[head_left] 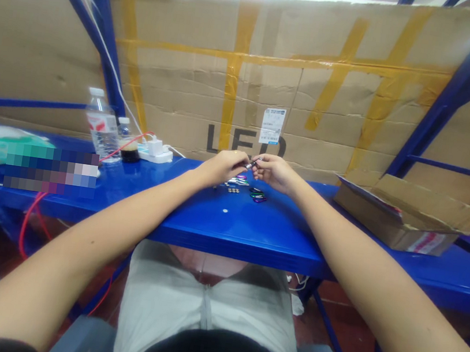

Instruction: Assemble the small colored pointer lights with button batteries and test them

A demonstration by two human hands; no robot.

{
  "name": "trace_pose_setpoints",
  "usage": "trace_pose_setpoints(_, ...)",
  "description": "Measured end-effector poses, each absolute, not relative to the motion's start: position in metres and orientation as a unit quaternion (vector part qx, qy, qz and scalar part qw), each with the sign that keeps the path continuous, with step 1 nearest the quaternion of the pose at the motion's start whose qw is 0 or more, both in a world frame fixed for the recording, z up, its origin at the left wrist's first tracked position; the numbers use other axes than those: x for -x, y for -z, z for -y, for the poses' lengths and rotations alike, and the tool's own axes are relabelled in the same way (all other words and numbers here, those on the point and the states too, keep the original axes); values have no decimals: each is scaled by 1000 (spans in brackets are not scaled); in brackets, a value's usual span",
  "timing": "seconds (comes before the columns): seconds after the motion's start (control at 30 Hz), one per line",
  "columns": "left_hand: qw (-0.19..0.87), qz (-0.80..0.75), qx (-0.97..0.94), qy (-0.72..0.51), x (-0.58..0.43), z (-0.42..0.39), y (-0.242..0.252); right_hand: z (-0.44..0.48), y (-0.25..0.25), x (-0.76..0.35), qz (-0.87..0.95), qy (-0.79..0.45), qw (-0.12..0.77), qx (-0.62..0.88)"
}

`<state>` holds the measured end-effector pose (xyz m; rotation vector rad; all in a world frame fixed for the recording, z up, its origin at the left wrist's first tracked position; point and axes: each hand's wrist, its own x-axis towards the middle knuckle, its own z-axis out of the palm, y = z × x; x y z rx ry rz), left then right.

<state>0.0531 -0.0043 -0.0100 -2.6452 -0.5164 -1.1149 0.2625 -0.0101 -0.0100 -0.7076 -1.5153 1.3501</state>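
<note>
Both hands meet above the back half of the blue table (228, 227). My left hand (226, 166) pinches one end of a small dark and silvery piece (251, 165). On its other side, the fingers of my right hand (276, 172) close on the same piece, too small to identify. Beneath the hands lie several shiny metallic and purple pieces (238, 180). A few small round metal parts (233, 190) sit just in front of them. Dark pieces with green and purple edges (257, 195) rest below my right hand. Nearer the front edge is a small pale disc (225, 211).
A water bottle (103, 125), a bottle of dark liquid (129, 146) and a white power strip (157, 154) stand at the left. An open cardboard box (395, 219) is at the right. Taped cardboard (177, 86) rises behind, between blue posts.
</note>
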Motion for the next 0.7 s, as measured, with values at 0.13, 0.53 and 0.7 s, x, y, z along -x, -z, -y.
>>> trace_pose_setpoints(0.13,116,172,897,391,-54,5,9,13,8,-262,597,-590,468,277)
trace_pose_setpoints(0.53,115,154,889,416,-56,13,9,17,7,-259,580,-609,468,272)
trace_pose_setpoints(0.7,119,162,888,413,-56,14,9,17,7,-259,594,-602,461,269)
